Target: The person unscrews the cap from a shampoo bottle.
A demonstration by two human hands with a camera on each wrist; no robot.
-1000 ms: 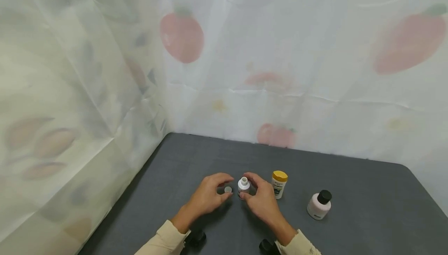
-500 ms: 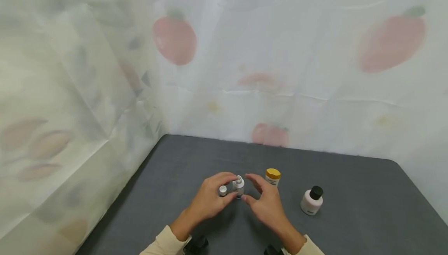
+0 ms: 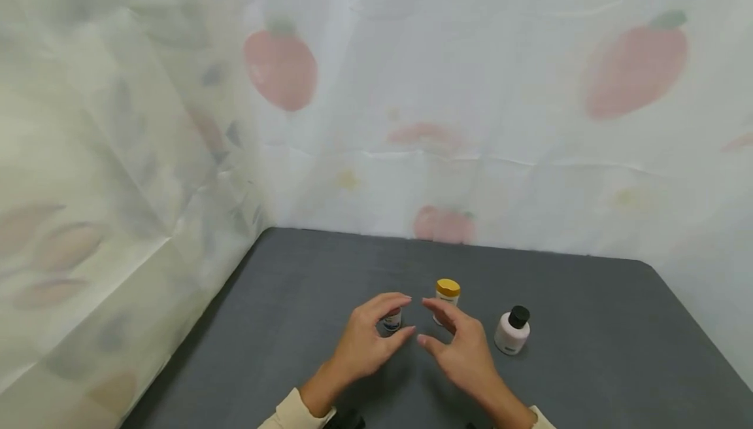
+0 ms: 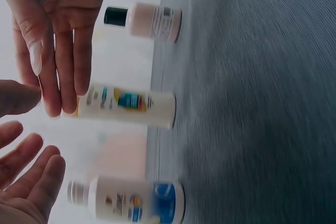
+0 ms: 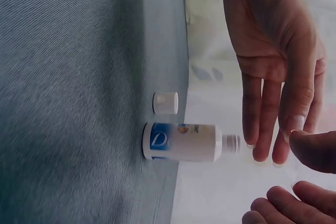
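Observation:
My left hand and right hand hover over the table, facing each other with fingers loosely curved and fingertips close but apart. Neither holds anything. Behind the left fingers in the head view, a small white bottle is partly hidden. The right wrist view shows that white bottle standing uncapped, its threaded neck bare and a blue label near its base. Its white cap sits beside it on the table, out of sight in the head view. A yellow-capped white bottle stands behind the right hand.
To the right of the hands stands a pale pink bottle with a black cap. Everything rests on a dark grey tabletop. Fruit-printed white sheeting rises behind the table and along its left side.
My right hand has drawn away from the white bottle, which its fingers surrounded earlier. My left hand has shifted rightward in front of the bottle and cap. The head view has turned slightly right.

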